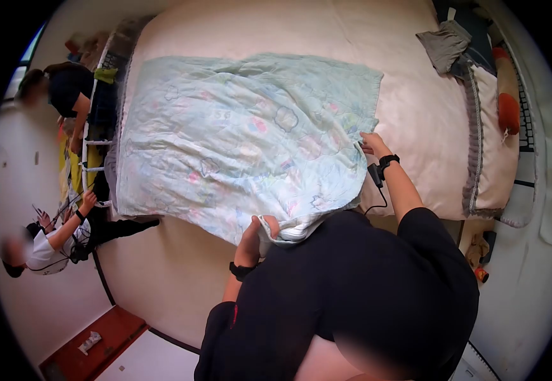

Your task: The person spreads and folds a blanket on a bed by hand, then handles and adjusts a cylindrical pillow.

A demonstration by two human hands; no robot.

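Observation:
A pale green quilt (244, 133) with a faded pattern lies wrinkled over the cream bed (415, 127). Its near edge hangs past the side of the bed, close to my body. My left hand (253, 239) is closed on this near edge, with the thumb and fingers round a folded part of the cloth. Farther right, my right hand (373, 145) pinches the quilt's right edge. Both wrists wear black bands, and a small black device with a cable hangs at the right wrist.
Two people are beyond the bed's left end: one in dark clothes (73, 89), one in a white shirt (53, 247). A white metal rail (86, 152) stands there. Grey cloth (446, 46) and an orange-ended bolster (507, 95) lie at the right. A cable hangs from my right wrist.

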